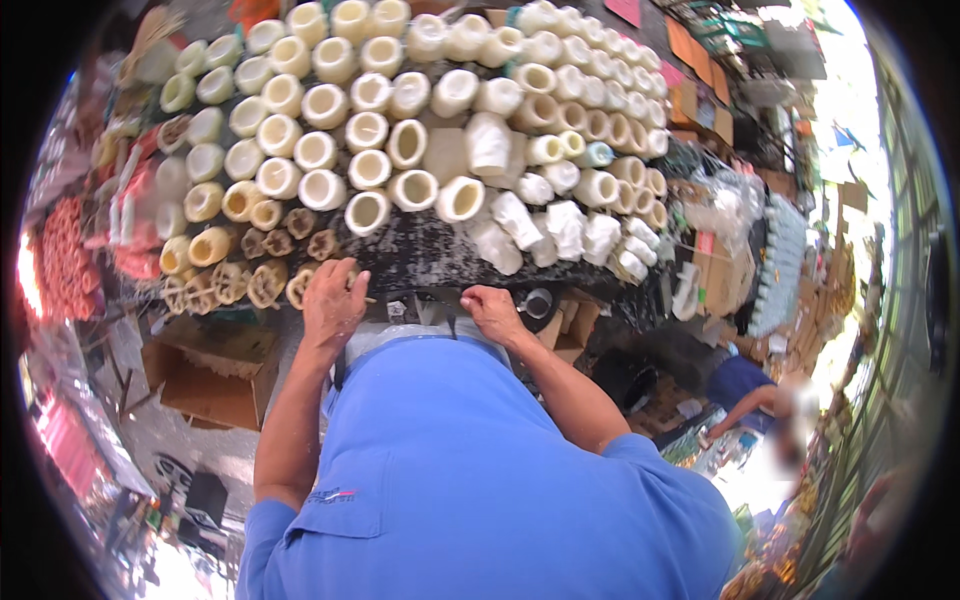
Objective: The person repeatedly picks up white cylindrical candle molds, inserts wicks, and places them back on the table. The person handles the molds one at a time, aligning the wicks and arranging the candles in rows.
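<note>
Two hands apart, left hand curled on table edge, right hand fisted beside it

moulds on table | cardboard box below, left | hands at table's near edge

Cream and white tubes cover a dark speckled table; the near left ones are tan and brown. Red spools lie far left. The shirt is blue. A brown box stands near left.
</note>
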The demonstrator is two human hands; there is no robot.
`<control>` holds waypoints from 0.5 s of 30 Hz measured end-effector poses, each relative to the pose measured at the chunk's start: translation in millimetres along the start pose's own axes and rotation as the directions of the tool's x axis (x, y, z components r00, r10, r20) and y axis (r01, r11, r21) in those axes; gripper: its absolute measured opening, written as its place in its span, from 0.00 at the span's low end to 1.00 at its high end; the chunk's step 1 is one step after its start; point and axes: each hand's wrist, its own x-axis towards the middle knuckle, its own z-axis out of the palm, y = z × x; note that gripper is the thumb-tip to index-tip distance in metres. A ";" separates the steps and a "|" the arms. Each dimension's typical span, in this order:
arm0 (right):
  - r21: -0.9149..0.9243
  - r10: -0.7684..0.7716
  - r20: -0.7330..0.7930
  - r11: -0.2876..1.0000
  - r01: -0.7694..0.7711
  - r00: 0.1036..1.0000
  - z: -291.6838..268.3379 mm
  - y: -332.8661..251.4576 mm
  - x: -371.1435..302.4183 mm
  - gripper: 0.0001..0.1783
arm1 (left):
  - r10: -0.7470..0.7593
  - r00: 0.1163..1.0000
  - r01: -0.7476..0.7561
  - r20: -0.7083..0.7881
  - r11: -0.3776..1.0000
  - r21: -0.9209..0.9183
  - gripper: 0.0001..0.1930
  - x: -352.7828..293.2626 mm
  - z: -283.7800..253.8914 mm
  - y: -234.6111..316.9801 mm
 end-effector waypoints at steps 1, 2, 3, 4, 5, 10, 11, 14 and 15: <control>0.020 0.052 0.009 0.998 -0.052 0.999 -4.5 11.0 -3.5 0.17 | -0.002 1.000 0.002 0.016 1.000 -0.027 0.15 -0.2 5.9 4.7; 0.055 0.089 0.017 0.994 -0.090 0.996 -9.7 22.6 -8.3 0.17 | -0.048 0.997 0.051 0.068 0.998 -0.046 0.15 0.1 12.4 10.8; 0.068 0.125 0.001 0.990 -0.125 0.992 -14.6 34.8 -14.7 0.20 | -0.012 0.996 0.014 0.092 1.000 -0.013 0.15 1.2 17.0 16.7; 0.052 0.173 -0.037 0.984 -0.171 0.984 -20.8 48.3 -21.1 0.21 | 0.025 0.995 -0.023 0.099 1.000 -0.021 0.15 2.8 24.0 25.0; 0.052 0.203 -0.071 0.979 -0.199 0.977 -27.0 63.4 -27.8 0.22 | 0.032 0.992 -0.030 0.124 0.999 -0.019 0.15 3.6 29.7 33.2; 0.202 0.378 -0.347 0.924 -0.325 0.858 -68.4 156.1 -52.8 0.19 | 0.150 0.969 -0.151 0.197 0.988 -0.013 0.17 11.6 63.2 72.5; 0.320 0.384 -0.481 0.914 -0.250 0.788 -79.8 175.9 -57.3 0.15 | 0.171 0.957 -0.176 0.232 0.984 0.001 0.17 12.8 68.8 78.0; 0.464 0.483 -0.710 0.868 -0.176 0.513 -118.3 228.1 -57.0 0.14 | 0.175 0.940 -0.193 0.294 0.981 0.032 0.17 11.9 83.1 92.3; 0.492 0.492 -0.730 0.860 -0.136 0.475 -132.6 243.2 -56.5 0.14 | 0.175 0.934 -0.198 0.312 0.979 0.045 0.17 11.0 86.6 96.6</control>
